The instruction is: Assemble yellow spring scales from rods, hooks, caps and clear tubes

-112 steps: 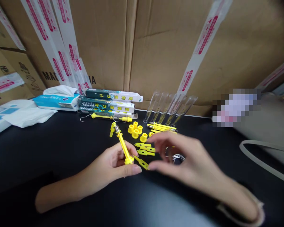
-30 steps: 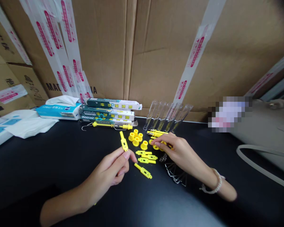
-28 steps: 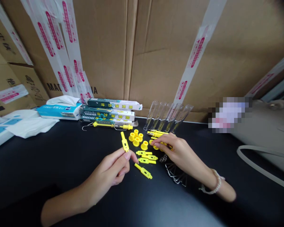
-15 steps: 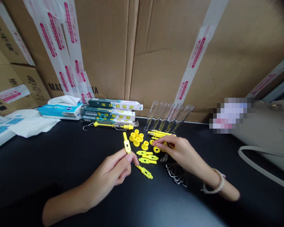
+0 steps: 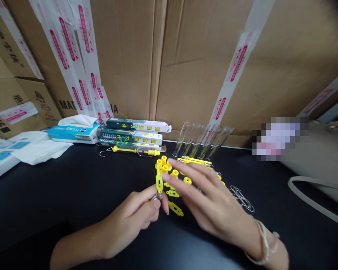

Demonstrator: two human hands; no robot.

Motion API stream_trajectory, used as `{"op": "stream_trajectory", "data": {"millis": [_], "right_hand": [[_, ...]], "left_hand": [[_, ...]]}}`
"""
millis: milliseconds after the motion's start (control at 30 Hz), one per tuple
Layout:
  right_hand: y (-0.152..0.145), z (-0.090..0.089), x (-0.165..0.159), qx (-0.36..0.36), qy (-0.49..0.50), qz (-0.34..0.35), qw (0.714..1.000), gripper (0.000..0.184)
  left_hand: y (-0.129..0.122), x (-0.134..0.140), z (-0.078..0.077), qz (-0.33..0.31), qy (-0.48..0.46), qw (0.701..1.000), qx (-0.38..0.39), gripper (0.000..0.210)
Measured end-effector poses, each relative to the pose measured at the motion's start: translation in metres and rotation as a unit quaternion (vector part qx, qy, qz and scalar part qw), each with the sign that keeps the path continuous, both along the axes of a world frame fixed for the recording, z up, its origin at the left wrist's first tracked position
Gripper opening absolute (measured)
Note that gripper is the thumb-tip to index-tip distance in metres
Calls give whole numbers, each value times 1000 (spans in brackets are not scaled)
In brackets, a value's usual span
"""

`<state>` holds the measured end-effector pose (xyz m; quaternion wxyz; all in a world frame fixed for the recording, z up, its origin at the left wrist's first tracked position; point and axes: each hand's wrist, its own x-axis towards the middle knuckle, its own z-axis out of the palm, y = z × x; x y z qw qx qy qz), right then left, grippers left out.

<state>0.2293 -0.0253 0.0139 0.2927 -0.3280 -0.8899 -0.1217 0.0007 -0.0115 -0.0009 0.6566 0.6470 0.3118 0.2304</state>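
My left hand (image 5: 141,212) pinches a slotted yellow plastic piece (image 5: 159,183), which stands roughly upright between thumb and fingers. A small shiny metal part (image 5: 155,197), perhaps a spring, shows at its lower end. My right hand (image 5: 211,200) holds nothing I can see, its fingers stretched out toward that piece; whether a fingertip touches it I cannot tell. Flanged yellow caps (image 5: 175,173) lie just beyond the fingertips. A matching slotted piece (image 5: 175,209) is on the table between the hands, while others are partly hidden behind my right fingers. A yellow ring (image 5: 187,180) lies near the knuckles.
Bent metal hooks (image 5: 242,198) lie right of my right hand. Clear tubes (image 5: 204,140) stand at the back, with yellow rods (image 5: 195,160) before them. An assembled spring scale (image 5: 135,150) lies by stacked printed boxes (image 5: 132,135). A tissue pack (image 5: 73,131) and grey bag (image 5: 321,157) flank them.
My right hand has come left and nearer from the rings, its fingers now extended beside the left hand's piece. A metal part now shows at my left fingertips, and the piece stands more upright.
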Motion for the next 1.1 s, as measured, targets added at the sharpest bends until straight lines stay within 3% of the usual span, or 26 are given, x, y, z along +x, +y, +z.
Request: {"op": "stream_trajectory", "data": {"millis": [100,200,300,400,600,733,900,1100], "right_hand": [[-7,0,-11,2,-54,4,999,50],[-7,-3,-12,14,-29,-10,999,36],[-7,-4,-9,-9,27,10,1000,18],[-12,-4,-7,-48,75,31,996,14],[-19,-6,-11,-8,113,22,993,11],[-18,-9,-13,-11,125,16,992,10],[-19,-17,-17,-67,163,20,984,25],[-24,-17,-19,-86,144,17,986,25]], "left_hand": [[-2,0,6,-22,55,994,88,32],[-3,1,10,-29,94,981,168,31],[-4,2,10,-16,112,984,138,37],[-5,1,4,-4,85,993,75,42],[-5,-1,-6,9,19,1000,6,48],[-4,0,-7,11,20,1000,5,48],[-4,0,-3,12,33,999,35,48],[-4,-2,-1,-8,32,997,71,47]]}}
